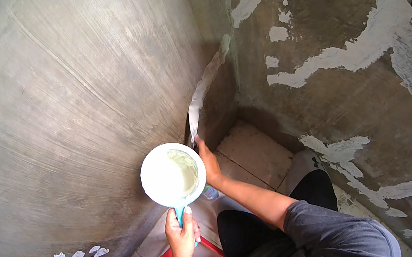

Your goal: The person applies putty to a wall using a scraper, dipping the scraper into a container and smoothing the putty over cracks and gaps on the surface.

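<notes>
Grey sleeve point(334, 232) foremost. Left hand point(182, 237): grip clamped on blue handle point(180, 215) of white pan point(146, 177). Right hand point(211, 166): beside white strip point(204, 89) on wall point(89, 94); grip indeterminable.

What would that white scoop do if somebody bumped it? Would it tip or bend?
The white scoop would probably tip, since the left hand holds only its blue handle. It's likely heavier away from the hand, where pale paste sits. Its shape looks evenly round, so it's probably stiff, not floppy.
</notes>
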`<state>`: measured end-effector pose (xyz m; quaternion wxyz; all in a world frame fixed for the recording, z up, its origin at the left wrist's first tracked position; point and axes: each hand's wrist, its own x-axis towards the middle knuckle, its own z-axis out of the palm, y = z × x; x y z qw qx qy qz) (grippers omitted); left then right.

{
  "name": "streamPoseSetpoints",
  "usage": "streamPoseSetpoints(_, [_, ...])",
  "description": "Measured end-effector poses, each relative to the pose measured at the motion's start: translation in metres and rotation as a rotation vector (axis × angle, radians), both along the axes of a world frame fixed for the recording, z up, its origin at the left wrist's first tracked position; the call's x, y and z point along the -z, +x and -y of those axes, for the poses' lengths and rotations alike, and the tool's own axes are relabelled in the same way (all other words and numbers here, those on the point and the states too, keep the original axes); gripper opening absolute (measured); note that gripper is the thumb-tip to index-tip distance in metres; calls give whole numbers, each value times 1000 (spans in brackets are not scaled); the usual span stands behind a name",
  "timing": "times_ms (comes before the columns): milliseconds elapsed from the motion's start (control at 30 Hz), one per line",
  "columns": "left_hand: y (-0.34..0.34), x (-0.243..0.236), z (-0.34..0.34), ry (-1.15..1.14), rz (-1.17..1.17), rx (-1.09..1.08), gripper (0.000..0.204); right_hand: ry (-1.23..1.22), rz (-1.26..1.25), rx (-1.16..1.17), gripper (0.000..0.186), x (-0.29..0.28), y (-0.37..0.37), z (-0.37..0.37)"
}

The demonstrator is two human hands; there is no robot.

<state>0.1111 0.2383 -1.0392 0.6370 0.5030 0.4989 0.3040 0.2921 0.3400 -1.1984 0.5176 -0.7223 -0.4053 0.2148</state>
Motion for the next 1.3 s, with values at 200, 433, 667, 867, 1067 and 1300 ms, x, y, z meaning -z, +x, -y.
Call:
streamPoseSetpoints(200, [-1, -2, 1, 25, -12, 17, 20, 50, -7, 23, 63, 20, 1, 27])
streamPoseSetpoints(433, [3, -2, 3, 7, -5, 32, 20, 241, 158, 216, 62, -9, 60, -27])
streamPoseSetpoints(667, [3, -1, 1, 27, -15, 43, 22, 93, 34, -24, 60, 23, 1, 14])
streamPoseSetpoints(867, [-2, 0, 2, 19, -13, 19, 23, 149, -20, 13, 60, 9, 17, 24])
streamPoseSetpoints(1067, [5, -1, 2, 15, -21, 57, 23, 229, 83, 194, 58, -11, 78, -22])
streamPoseSetpoints(1300, [2, 1, 2, 25, -40, 33, 23, 142, 2, -71, 62, 0, 17, 14])
